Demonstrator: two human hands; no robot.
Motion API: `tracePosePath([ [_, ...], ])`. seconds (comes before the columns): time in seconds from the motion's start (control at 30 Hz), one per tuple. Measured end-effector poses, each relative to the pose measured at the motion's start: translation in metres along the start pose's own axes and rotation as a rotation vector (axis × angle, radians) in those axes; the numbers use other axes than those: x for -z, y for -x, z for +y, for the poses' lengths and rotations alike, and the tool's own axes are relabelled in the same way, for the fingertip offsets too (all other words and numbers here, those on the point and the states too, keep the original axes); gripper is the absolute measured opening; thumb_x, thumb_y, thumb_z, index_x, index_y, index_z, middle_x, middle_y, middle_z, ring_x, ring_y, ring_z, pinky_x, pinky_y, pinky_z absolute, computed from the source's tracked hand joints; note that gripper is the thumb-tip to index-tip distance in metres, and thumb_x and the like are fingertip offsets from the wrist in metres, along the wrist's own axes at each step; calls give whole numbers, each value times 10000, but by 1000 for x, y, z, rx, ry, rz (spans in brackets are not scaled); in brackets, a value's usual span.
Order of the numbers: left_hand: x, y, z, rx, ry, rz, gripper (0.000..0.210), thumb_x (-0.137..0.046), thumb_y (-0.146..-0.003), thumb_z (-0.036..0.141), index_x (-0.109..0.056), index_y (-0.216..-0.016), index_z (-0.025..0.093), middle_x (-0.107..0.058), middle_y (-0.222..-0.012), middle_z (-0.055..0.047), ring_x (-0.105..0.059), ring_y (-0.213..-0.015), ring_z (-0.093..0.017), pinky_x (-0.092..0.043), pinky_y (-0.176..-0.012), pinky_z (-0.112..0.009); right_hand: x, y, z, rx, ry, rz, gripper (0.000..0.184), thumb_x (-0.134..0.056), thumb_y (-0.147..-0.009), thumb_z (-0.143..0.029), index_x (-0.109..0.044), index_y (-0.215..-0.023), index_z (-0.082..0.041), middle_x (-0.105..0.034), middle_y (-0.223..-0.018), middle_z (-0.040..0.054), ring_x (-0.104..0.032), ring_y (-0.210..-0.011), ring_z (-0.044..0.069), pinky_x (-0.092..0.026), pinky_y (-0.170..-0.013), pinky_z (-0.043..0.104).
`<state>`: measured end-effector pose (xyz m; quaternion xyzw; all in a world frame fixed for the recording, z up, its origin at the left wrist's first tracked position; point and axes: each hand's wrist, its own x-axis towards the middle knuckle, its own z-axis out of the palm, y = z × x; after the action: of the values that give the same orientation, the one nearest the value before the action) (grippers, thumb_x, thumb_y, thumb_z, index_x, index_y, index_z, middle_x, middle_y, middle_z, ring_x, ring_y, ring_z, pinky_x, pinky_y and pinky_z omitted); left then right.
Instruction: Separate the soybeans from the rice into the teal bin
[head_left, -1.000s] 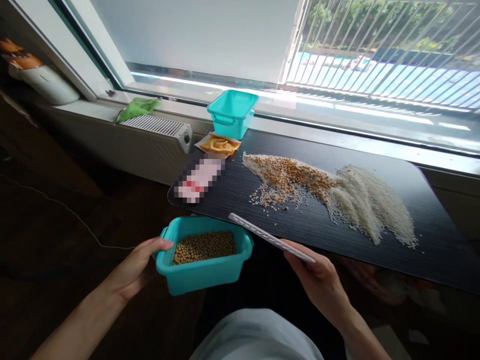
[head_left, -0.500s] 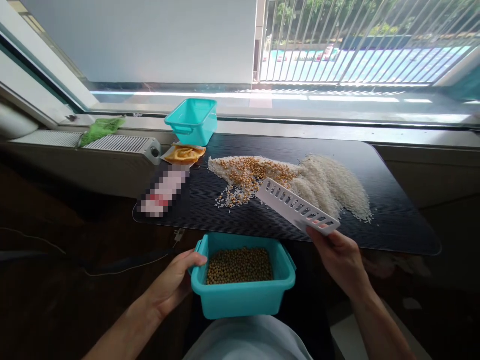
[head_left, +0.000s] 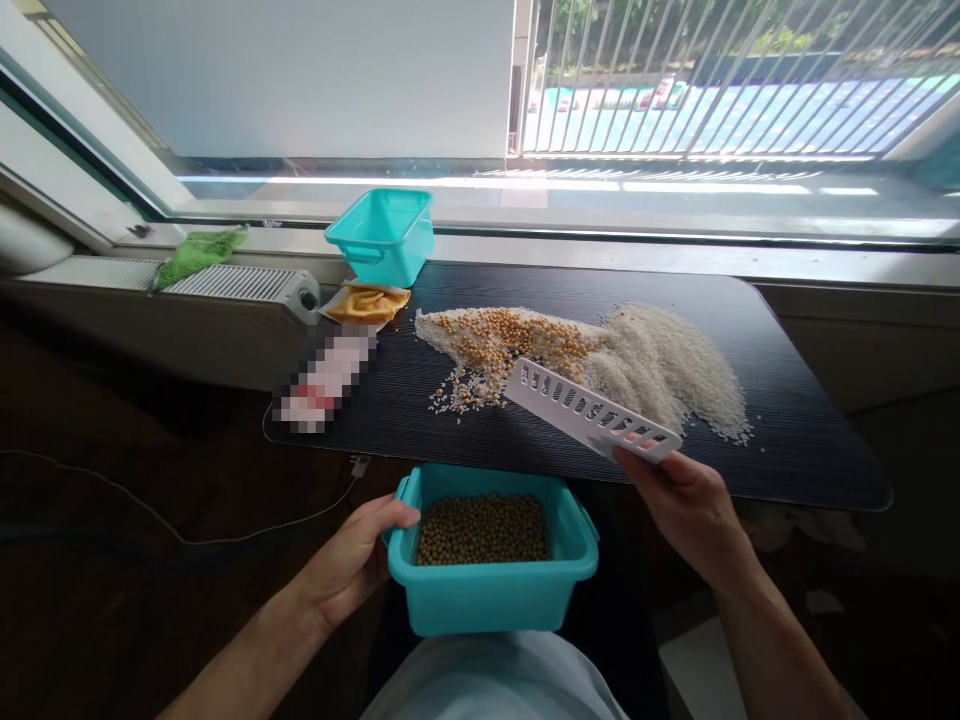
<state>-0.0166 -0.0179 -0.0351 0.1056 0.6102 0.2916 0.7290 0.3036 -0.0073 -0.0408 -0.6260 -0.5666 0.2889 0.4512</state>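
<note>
Spill risk: left hand [head_left: 358,555] grips bean bin [head_left: 484,602] one-ended, off near edge of tabletop [head_left: 799,405]; right hand [head_left: 686,510] holds slotted strip [head_left: 572,422].

Draws bright daylight from the window [head_left: 337,80] across the top, glaring near-white on the ledge [head_left: 705,187] outside. Spreads a pale sheen over the far right corner of the table [head_left: 390,405]. Sinks into deep shadow on the floor [head_left: 112,560] at lower left. Leans and stretches toward the edges, wide-angle fashion. Breaks into coarse pixel blocks on one pinkish patch [head_left: 321,385], left. Looks mostly sharp around the grains [head_left: 517,335].
</note>
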Motion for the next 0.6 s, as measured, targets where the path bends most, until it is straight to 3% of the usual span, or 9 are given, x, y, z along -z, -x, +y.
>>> tracePosePath([
  [0.2, 0, -2, 0, -2, -10, -7, 248, -805, -498, 193, -672, -701, 140, -653, -639, -1, -596, -575, -135, -531, -568, -240, -7, -1, 2, 28, -31, -79, 296, -659, -834, -437, -787, -1011, -237, -787, -1006, 24, -730, -952, 278, -573, -895, 418],
  [0.37, 1, 0, 3, 0, -12, -7, 211, -783, -535, 181, -661, -703, 140, -648, -639, -1, -599, -569, -136, -526, -575, -241, -14, -6, 1, 73, -17, -178, 285, -621, -869, -421, -788, -1012, -239, -789, -994, 22, -737, -912, 261, -592, -833, 378],
  [0.6, 13, 2, 6, 3, -36, -25, 244, -776, -582, 204, -690, -798, 129, -702, -726, -41, -644, -635, -175, -547, -609, -270, -3, -5, -10, 73, 11, -378, 289, -622, -875, -433, -790, -1003, -235, -794, -963, 25, -743, -851, 235, -603, -810, 336],
])
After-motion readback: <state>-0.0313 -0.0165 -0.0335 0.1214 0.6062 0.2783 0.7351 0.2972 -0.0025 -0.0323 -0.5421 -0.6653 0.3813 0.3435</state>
